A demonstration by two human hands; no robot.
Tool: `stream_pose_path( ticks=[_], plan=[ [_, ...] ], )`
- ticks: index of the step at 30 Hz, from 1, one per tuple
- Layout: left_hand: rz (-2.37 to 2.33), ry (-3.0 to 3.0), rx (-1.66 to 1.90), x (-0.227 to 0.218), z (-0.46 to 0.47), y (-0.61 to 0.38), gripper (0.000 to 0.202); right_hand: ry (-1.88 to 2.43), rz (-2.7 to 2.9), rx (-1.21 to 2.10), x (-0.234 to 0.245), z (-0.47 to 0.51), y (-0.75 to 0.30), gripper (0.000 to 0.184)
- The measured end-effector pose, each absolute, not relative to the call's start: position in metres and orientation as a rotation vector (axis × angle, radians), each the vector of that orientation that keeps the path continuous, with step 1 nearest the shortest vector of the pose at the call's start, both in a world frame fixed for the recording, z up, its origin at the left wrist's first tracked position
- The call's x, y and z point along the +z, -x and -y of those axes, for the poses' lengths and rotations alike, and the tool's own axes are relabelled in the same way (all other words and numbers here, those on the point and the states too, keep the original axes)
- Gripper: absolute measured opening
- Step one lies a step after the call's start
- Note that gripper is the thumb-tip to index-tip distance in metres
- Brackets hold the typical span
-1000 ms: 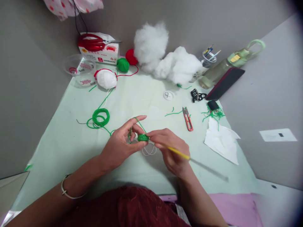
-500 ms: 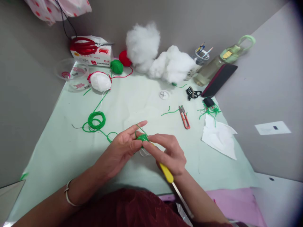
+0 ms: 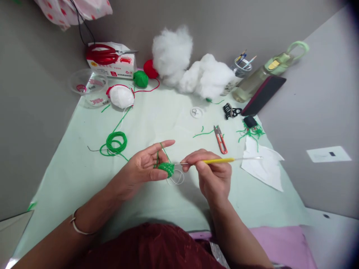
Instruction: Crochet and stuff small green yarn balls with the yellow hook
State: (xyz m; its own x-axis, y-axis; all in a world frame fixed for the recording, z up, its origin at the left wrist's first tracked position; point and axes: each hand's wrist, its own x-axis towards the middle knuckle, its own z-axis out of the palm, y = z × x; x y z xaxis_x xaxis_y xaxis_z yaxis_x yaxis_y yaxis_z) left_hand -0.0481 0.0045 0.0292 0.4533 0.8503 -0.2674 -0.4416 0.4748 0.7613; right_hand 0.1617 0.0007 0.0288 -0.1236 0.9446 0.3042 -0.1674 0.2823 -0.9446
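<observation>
Between the thumb and fingers of my left hand (image 3: 146, 164) is a small green crocheted piece (image 3: 167, 169) with white flecks. Green yarn loops over its raised index finger and runs down to the piece. My right hand (image 3: 213, 172) grips a crochet hook (image 3: 218, 161) with a yellow handle, held almost level. The hook's thin metal end points left and meets the piece's right edge; its very tip is hidden there. A loop of thin white yarn (image 3: 177, 178) hangs below the piece. Left of my hands lies a coil of green yarn (image 3: 125, 141).
White stuffing (image 3: 206, 76) is heaped at the back, near green (image 3: 140, 79) and red yarn balls (image 3: 150, 69). Red-handled scissors (image 3: 103, 54) rest on a box. Orange thread snips (image 3: 220, 140) lie right of centre. A bottle (image 3: 260, 78) and phone-like slab (image 3: 263, 96) stand at right.
My right hand has moved right and turned the hook from steeply slanted to nearly level, drawing away from my left hand. The left hand still holds the green piece.
</observation>
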Motion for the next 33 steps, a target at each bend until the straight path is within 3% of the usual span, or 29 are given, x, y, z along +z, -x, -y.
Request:
stream_pose_path(
  ticks=[9, 21, 27, 33],
  plan=[
    [-0.591, -0.646, 0.774, 0.028, -0.005, 0.049, 0.057, 0.782, 1.078, 1.459, 0.035, -0.009, -0.161, 0.013],
    [-0.54, -0.562, 0.768, 0.025, 0.001, 0.044, 0.044, 0.761, 1.069, 1.541, 0.034, -0.009, -0.163, 0.015],
    [-0.783, -0.918, 0.952, 0.023, 0.009, 0.038, 0.063, 0.76, 1.102, 1.518, 0.028, -0.002, -0.152, 0.011],
    [-1.012, -1.092, 0.998, 0.022, 0.011, 0.035, 0.066, 0.841, 1.169, 1.322, 0.023, -0.001, -0.152, 0.013]
  ],
)
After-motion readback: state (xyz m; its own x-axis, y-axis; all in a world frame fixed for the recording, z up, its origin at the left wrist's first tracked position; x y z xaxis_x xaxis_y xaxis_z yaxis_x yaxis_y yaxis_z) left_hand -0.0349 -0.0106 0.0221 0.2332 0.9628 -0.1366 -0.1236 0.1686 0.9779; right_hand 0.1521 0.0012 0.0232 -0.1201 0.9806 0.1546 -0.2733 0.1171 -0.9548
